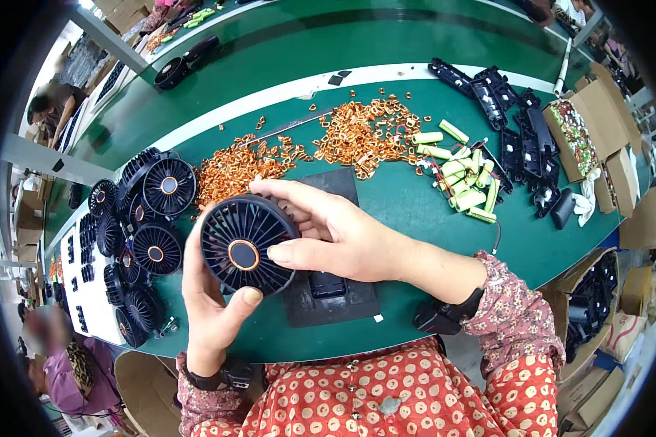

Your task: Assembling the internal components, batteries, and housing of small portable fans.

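Both my hands hold a round black fan head (226, 218) with a slatted grille and an orange ring round its hub. My left hand (210, 309) wraps its left and lower side, thumb on the lower rim. From the right, my right hand (350, 237) grips the rim, thumb on the grille and fingers over the far edge. Beneath my right hand lies a black mat (335, 309), bearing a dark part (326, 284) partly hidden by the hand. More fan heads (155, 253) are piled just left of my left hand.
Heaps of orange ring-like pieces (361, 135) lie beyond my hands on the green table (408, 211). Green battery cells (463, 178) with wires and black plastic housings (536, 149) are to the right. An open cardboard box (605, 120) stands at the right edge.
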Demonstrator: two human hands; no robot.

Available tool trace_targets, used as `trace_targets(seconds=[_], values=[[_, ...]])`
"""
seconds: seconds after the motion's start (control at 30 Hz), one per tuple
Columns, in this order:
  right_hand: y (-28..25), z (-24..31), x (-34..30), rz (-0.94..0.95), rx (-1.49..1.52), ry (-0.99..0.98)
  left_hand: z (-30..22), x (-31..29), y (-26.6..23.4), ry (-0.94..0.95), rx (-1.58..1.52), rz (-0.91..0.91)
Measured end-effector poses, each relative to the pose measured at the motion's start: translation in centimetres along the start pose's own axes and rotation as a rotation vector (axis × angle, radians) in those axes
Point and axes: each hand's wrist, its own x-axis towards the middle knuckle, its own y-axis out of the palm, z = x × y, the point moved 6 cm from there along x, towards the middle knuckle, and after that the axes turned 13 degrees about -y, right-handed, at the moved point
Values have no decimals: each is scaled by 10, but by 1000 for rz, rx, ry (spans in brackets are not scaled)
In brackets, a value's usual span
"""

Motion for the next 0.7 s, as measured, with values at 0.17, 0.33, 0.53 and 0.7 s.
trace_targets(seconds=[0.17, 0.33, 0.53, 0.7], values=[[-27, -1, 6, -187, -86, -44, 26, -5, -6, -21, -160, 212], [-65, 1, 10, -329, -112, -50, 13, 9, 12, -84, 7, 69], [-82, 15, 10, -468, -267, -73, -13, 7, 34, 468, 667, -187], [-88, 16, 6, -292, -351, -96, -7, 8, 44, 400, 581, -1]])
